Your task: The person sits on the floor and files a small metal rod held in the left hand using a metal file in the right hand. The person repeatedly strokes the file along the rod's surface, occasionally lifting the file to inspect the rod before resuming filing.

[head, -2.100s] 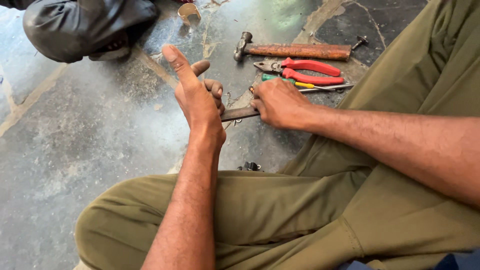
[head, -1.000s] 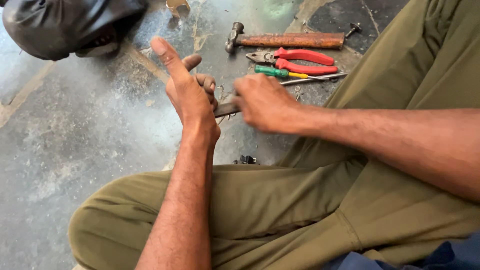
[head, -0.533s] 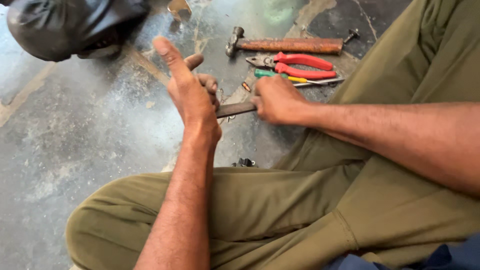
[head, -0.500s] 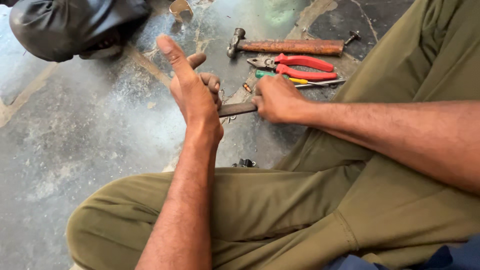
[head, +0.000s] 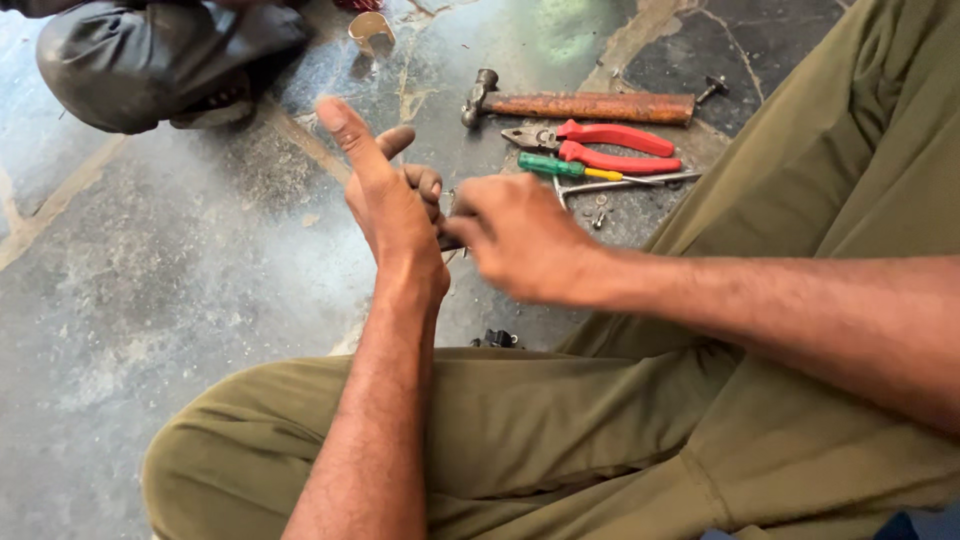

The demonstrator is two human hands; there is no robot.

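Dark metal tool (head: pixel 447 240), only a sliver of it visible, sits pinched between two hands above a stained grey concrete floor (head: pixel 150 280). Left hand (head: pixel 395 200) curls its lower fingers around it, thumb and forefinger raised. Right hand (head: pixel 520 240), blurred, closes over the tool's other end, touching the left. Just beyond on the floor lie a rusty wooden-handled hammer (head: pixel 585 105), red-handled pliers (head: pixel 600 148), a green-and-yellow-handled screwdriver (head: pixel 560 168) and thin grey metal tongs (head: pixel 630 182). Olive-green trousers (head: pixel 560 430) cover the person's crossed legs. A small dark metal part (head: pixel 497 339) rests beside the knee.
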